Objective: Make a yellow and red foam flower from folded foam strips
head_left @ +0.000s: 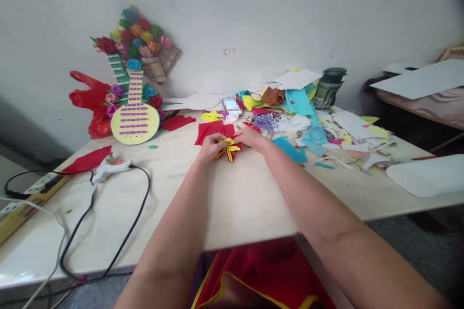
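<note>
Between my two hands is a small paper flower (229, 150) with narrow yellow petals and some red at its edges. My left hand (212, 147) pinches it from the left side. On the right, my right hand (249, 138) has its fingers bent in close to the flower's upper edge; a thin pointed tip shows by them, too small to name. Just behind the hands lies a piece of red crepe paper (209, 131), partly covered by the fingers. A folded yellow paper piece (212, 116) rests farther back.
At left, a white glue gun (110, 170) trails a black cord near a power strip (34, 198). A guitar-shaped yellow craft (135, 124) leans before paper flowers and a red bag (89, 101). Paper scraps (348, 130), purple string (264, 123) and a green bottle (329, 89) crowd the right.
</note>
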A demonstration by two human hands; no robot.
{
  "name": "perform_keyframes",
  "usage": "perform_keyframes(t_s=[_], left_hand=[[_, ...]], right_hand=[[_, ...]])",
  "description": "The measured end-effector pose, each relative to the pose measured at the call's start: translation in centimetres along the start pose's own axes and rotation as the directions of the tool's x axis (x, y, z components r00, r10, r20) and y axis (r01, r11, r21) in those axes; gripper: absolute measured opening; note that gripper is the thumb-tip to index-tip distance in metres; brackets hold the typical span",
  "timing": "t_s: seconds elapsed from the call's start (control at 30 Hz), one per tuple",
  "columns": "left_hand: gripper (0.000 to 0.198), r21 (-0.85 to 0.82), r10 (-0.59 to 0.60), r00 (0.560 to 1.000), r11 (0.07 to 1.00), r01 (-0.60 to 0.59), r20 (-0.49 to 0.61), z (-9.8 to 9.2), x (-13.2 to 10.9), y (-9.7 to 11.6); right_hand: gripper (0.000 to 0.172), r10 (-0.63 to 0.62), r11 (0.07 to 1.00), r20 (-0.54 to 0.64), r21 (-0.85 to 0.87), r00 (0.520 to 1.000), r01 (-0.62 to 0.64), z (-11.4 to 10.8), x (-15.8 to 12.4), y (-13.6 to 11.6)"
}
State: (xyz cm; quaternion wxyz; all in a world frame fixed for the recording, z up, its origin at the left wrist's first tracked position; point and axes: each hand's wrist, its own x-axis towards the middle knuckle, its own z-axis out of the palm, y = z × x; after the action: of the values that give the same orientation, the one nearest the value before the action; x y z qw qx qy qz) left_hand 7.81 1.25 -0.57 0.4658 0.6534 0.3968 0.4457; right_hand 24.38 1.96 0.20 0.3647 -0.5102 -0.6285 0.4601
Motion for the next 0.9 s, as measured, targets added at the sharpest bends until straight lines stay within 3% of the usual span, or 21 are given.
perform_keyframes(t_s=[0.2,0.57,0.9], left_hand=[[0.029,-0.073,-0.02,1.0,0.997,0.019,-0.02,0.3,-0.3,0.6],[0.035,0.06,0.008,1.0,0.998,-0.008,-0.008,-0.1,0.2,-0.7],[0.037,0.108,0.0,1.0,0.994,0.002,-0.02,0.0,0.3,-1.0]], right_hand=[[0.008,0.004,1.0,-0.048,-0.03,0.999,-0.005,0.4,-0.2,-0.3],[0.015,-0.016,0.997,-0.063,-0.08,0.998,0.011,0.6,-0.5,-0.7],[0.016,-0.019,0.998,-0.148,-0.054,0.989,0.011,1.1,0.4,0.2]])
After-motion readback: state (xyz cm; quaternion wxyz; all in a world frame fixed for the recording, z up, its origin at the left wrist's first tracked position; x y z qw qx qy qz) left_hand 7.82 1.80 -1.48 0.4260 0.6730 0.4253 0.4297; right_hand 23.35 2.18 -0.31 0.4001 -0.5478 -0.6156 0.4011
